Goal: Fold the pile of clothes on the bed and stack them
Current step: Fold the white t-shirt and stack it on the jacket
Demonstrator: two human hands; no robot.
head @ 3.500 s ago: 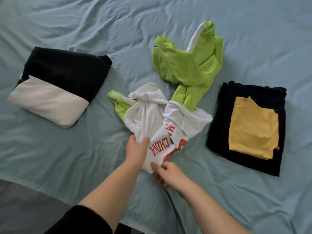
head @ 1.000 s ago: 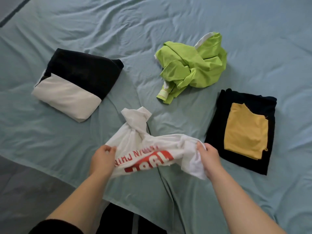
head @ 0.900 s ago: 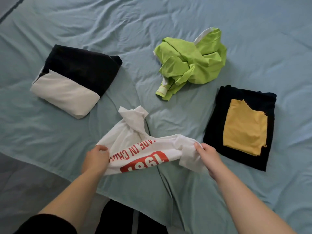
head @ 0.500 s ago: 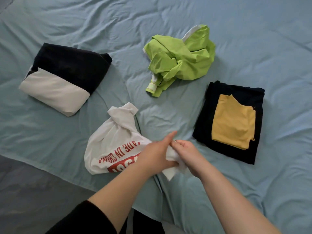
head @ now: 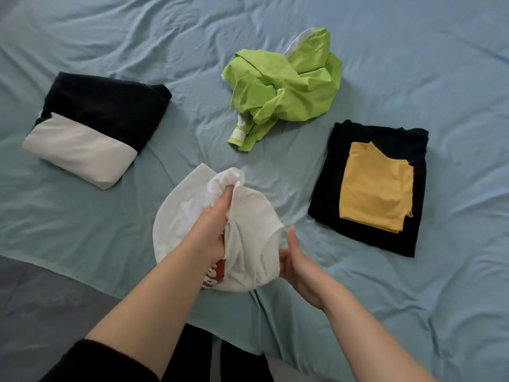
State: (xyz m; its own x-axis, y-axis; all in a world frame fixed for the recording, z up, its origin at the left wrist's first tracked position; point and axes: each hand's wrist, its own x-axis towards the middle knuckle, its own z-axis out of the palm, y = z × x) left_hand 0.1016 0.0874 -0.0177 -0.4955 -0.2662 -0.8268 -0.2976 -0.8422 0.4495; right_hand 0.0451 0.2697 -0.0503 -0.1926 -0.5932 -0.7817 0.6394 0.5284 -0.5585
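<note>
The left hand is gripping a bunch of the crumpled white cotton T-shirt with red lettering, fingers curled deep into the cloth. The right hand is pinching the shirt's near edge, thumb raised. The shirt is lying bunched on the wrinkled light-blue bed sheet, just left of the folded black garment, which is carrying a folded mustard-yellow top. A crumpled lime-green garment is lying beyond and left of that black garment, and a folded black-and-white bundle is sitting well to its left, past the shirt.

The shirt is looking light, thin and limp, so it is likely going to sag and twist wherever unsupported. Taking hold at two matching points, shoulder seams or hem corners, and drawing them apart is probably going to open it flat. Gripping the middle bunch is only going to leave it tangled.
</note>
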